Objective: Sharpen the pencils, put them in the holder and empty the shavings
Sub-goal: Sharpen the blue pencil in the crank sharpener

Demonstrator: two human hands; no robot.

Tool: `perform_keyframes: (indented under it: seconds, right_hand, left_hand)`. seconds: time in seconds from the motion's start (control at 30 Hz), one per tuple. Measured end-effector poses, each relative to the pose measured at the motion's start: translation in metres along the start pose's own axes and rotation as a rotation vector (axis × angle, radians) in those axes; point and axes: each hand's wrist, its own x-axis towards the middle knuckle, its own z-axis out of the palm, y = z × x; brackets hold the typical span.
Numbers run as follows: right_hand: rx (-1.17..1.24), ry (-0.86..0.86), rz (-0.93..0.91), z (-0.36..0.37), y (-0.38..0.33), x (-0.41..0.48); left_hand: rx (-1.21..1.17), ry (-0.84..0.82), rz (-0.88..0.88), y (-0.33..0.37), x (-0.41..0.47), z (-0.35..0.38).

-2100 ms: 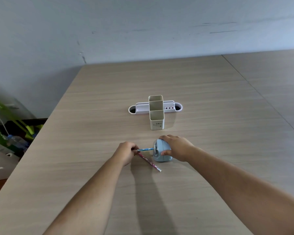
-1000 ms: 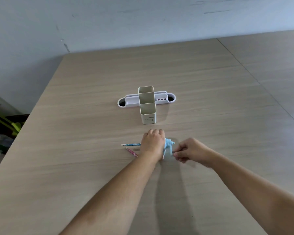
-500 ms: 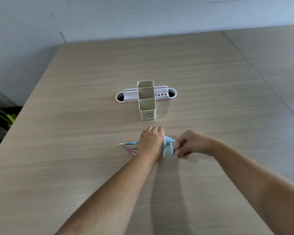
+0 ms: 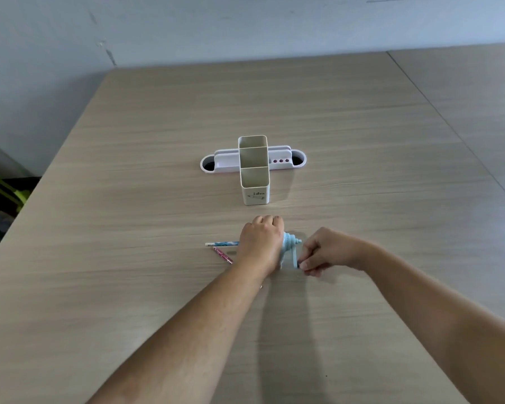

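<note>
Left hand draped over the pale blue sharpener, fingers curled down its far side and clamped on the body, hiding most of it; right hand pinched shut on the knob at the low end of the crank, arm of the crank hanging near the bottom of its turn. Blue pencil lying level out of the sharpener's left face, eraser end free, seemingly seated in the mouth though the entry itself hidden under the hand. Judged mid-sharpening of the first pencil: best done by pressing the body straight down so no sliding on the smooth tabletop, keeping the crank turning in even circles with the knuckles clear of the wood at the bottom of the stroke, and leaving the pencil straight so no snapped lead. Pink pencil flat on the tabletop just beside the blue one, slanting toward the left wrist, waiting its turn and liable to be nudged by the forearm. Beyond the hands, cream holder upright with three open compartments, all apparently bare, the path to it clear. Behind that, white desk tray lying crosswise, round wells at both ends. Clutter on the floor off the left edge, well apart, no obstacle
</note>
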Motion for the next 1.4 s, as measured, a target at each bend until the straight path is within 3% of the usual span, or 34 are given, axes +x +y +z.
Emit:
perform_keyframes:
  seconds: [0.07, 0.2, 0.3, 0.4, 0.5, 0.53, 0.6, 0.7, 0.8, 0.83, 0.9, 0.97, 1.03, 1.1, 1.17, 1.27, 1.33, 1.4]
  right_hand:
    - [0.067, 0.026, -0.065, -0.017, -0.015, -0.004]
    - [0.264, 0.448, -0.150, -0.018, -0.023, 0.021]
    - [0.142, 0.595, -0.094, 0.003, -0.003, 0.041]
    - [-0.118, 0.445, -0.015, 0.012, 0.012, 0.030]
    - [-0.017, 0.041, 0.039, 0.003, 0.003, 0.005]
    - [0.028, 0.002, 0.015, -0.006, -0.003, 0.000]
    - [0.133, 0.105, -0.079, -0.021, -0.018, 0.000]
    - [0.301, 0.414, -0.165, -0.021, -0.025, 0.017]
    - [0.190, 0.588, -0.128, 0.000, -0.007, 0.039]
    - [0.069, 0.587, -0.093, 0.006, 0.002, 0.040]
    - [-0.058, 0.409, -0.009, 0.009, 0.015, 0.032]
    - [0.051, 0.093, 0.062, 0.002, 0.015, 0.017]
    - [0.157, -0.051, 0.020, -0.014, 0.006, 0.005]
    - [0.314, 0.030, -0.084, -0.027, -0.008, 0.006]
    - [0.446, 0.238, -0.144, -0.027, -0.017, 0.017]
    - [0.242, 0.506, -0.107, -0.005, -0.007, 0.038]
    - [0.061, 0.428, -0.019, 0.008, 0.008, 0.033]
    - [0.103, 0.148, 0.043, 0.006, 0.015, 0.015]
  left_hand:
    - [-0.016, 0.004, 0.013, -0.001, -0.001, -0.001]
    - [-0.043, 0.018, 0.016, -0.001, 0.000, 0.000]
    - [-0.038, 0.003, -0.010, 0.001, 0.001, 0.000]
    - [-0.019, 0.014, -0.014, 0.001, 0.002, 0.000]
    - [-0.024, 0.006, -0.007, 0.001, 0.001, -0.001]
    - [-0.026, 0.002, -0.005, 0.000, 0.001, -0.001]
    - [-0.035, -0.007, 0.002, 0.000, 0.001, -0.002]
    - [-0.050, -0.007, 0.004, 0.000, 0.001, -0.002]
    - [-0.029, -0.013, -0.015, 0.002, 0.002, -0.002]
    - [-0.023, -0.014, -0.020, 0.002, 0.002, -0.002]
    - [-0.005, -0.005, -0.025, 0.003, 0.002, -0.002]
    - [-0.001, 0.005, -0.022, 0.002, 0.002, -0.002]
    - [-0.007, 0.001, -0.014, 0.002, 0.001, -0.002]
    - [-0.017, 0.010, -0.007, 0.001, 0.001, -0.002]
    - [-0.025, 0.016, -0.001, 0.001, 0.001, -0.001]
    - [-0.028, 0.006, -0.016, 0.002, 0.001, 0.000]
    - [-0.018, 0.010, -0.039, 0.003, 0.001, 0.000]
    - [-0.017, 0.023, -0.049, 0.003, 0.002, 0.002]
